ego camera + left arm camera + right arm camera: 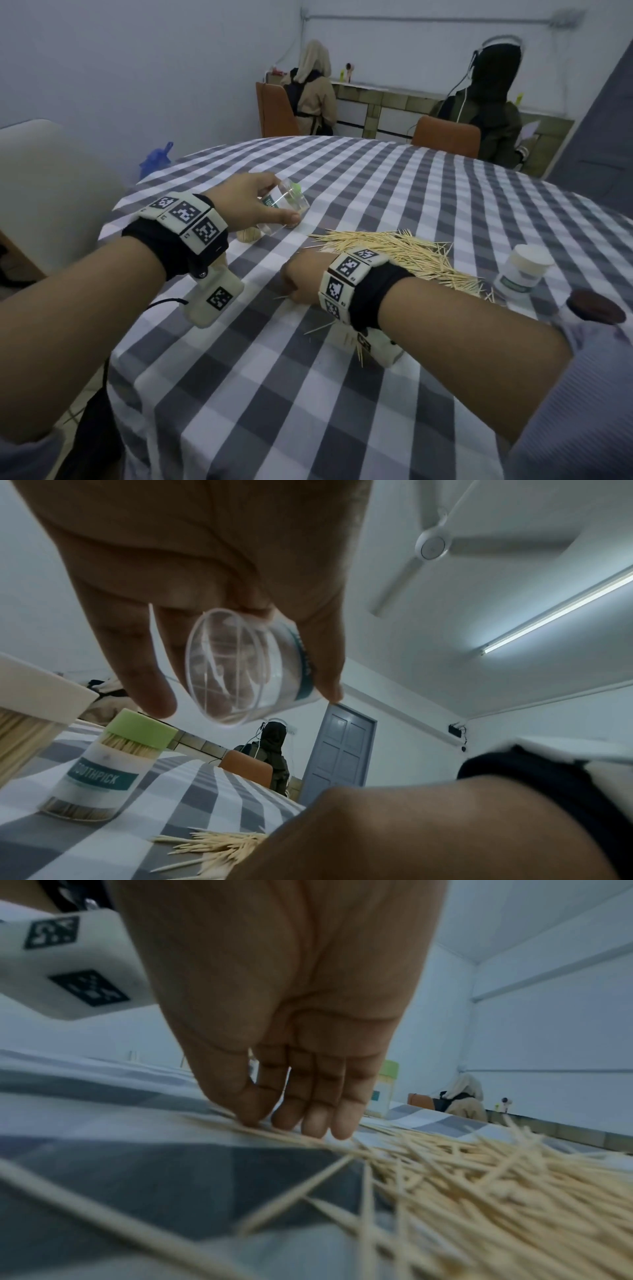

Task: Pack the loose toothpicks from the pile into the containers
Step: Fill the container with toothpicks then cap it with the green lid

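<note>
Hands apart, left (pixel 251 202) tilting empty container (pixel 286 205), right (pixel 303 279) fingertips (pixel 316 1127) on toothpicks (pixel 407 253)

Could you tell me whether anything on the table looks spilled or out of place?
Yes: beyond the main toothpick pile, a few stray toothpicks lie apart on the checked tablecloth, beside the right wrist. Otherwise nothing looks damaged.

- In the head view, the right hand (pixel 301 279) shows only its back; its fingers are hidden beneath it.
- The right wrist view renders the nearest toothpicks (pixel 445 1191) as soft blurs.
- A green-capped container (pixel 383 1091) stands mostly hidden behind the fingers (pixel 315 1118).
- The left hand (pixel 205 574) covers the far end of the clear container (pixel 246 666).
- A white-lidded container (pixel 34 704) is cut off by the left edge.
</note>
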